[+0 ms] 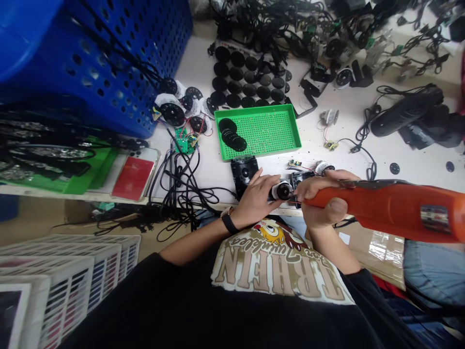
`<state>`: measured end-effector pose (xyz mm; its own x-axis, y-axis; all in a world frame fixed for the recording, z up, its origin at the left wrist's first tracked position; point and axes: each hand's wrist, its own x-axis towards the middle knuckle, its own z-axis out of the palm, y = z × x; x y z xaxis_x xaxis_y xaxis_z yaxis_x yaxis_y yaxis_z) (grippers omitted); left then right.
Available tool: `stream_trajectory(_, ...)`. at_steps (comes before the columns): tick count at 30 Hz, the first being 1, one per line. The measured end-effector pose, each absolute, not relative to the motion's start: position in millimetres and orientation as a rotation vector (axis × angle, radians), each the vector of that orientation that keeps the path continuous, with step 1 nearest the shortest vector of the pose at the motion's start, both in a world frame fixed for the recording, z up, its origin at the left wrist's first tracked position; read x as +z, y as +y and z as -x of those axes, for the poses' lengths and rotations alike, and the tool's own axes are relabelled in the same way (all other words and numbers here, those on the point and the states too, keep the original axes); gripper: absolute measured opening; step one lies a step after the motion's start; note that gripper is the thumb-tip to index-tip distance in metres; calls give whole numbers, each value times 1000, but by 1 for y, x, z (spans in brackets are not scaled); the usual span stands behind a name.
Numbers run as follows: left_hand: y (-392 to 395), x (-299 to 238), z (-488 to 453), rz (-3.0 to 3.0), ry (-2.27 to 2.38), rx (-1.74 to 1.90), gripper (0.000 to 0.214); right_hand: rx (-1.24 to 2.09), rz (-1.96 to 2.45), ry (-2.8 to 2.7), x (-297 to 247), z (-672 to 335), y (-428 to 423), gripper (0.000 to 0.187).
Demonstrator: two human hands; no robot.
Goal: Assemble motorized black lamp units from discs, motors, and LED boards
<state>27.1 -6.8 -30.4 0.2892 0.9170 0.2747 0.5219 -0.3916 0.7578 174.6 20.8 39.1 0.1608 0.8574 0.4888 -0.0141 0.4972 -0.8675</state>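
Right hand [321, 198] clenched round orange electric screwdriver [392, 208], front end at small black-and-white housing [285, 190]; left hand [254, 196] grasping housing, lower centre, near tabletop [214, 177] edge. Green perforated tray [279, 140] just above, black discs [232, 135] inside.

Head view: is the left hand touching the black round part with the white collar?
Touching. The head view shows the left hand closed around the black round part, with its fingers lying against the white collar.
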Motion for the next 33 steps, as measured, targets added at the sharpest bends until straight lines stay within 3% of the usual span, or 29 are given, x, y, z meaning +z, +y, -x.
stream_trajectory(11, -7, -25, -30, -2057, 1304, 908, 41, 789, 695, -1129, 47, -172, 19, 34)
stream_trajectory(21, -6, -23, -27, -2066, 1372, 960, 45, 746, 862, -1007, 66, -202, 17, 30)
stream_trajectory(26, -2, -15, -22, -1883, 1334, 957, 19, 761, 926, -1018, 56, -218, 17, 26)
stream_trajectory(33, 6, -13, -20, -1750, 1313, 891, 13, 730, 1237, -1286, 56, -220, 10, 16)
